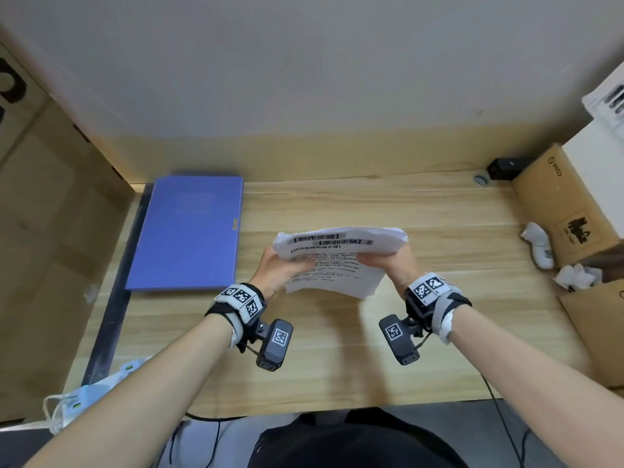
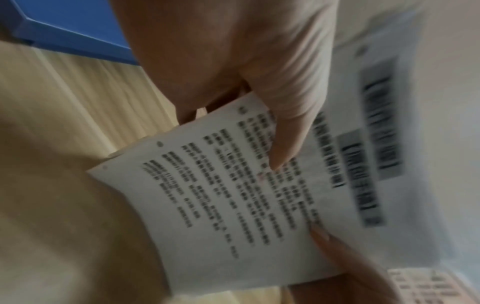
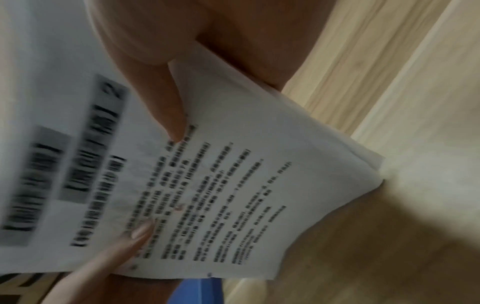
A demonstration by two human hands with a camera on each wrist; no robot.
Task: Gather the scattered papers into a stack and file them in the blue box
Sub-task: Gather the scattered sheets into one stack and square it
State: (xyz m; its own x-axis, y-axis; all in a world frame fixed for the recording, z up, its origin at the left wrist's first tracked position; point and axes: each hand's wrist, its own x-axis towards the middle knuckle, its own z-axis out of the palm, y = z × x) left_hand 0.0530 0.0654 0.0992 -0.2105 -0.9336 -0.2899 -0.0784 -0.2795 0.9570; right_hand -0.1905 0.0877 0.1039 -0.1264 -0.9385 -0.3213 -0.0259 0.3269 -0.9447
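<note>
A stack of white printed papers (image 1: 337,261) is held above the middle of the wooden desk (image 1: 422,214), its far end bowed upward. My left hand (image 1: 283,270) grips the stack's left edge, thumb on the top sheet. My right hand (image 1: 388,261) grips the right edge the same way. The left wrist view shows the papers (image 2: 233,205) with my left thumb (image 2: 285,131) pressed on the print. In the right wrist view the papers (image 3: 233,185) sit under my right thumb (image 3: 168,107). The blue box (image 1: 189,231) lies flat and closed at the desk's left.
Cardboard boxes (image 1: 567,204) and crumpled white tissue (image 1: 574,276) crowd the desk's right side. A large cardboard panel (image 1: 50,231) stands at the left. A small black device (image 1: 503,167) sits at the back right. White packaging (image 1: 84,396) lies at the front left corner.
</note>
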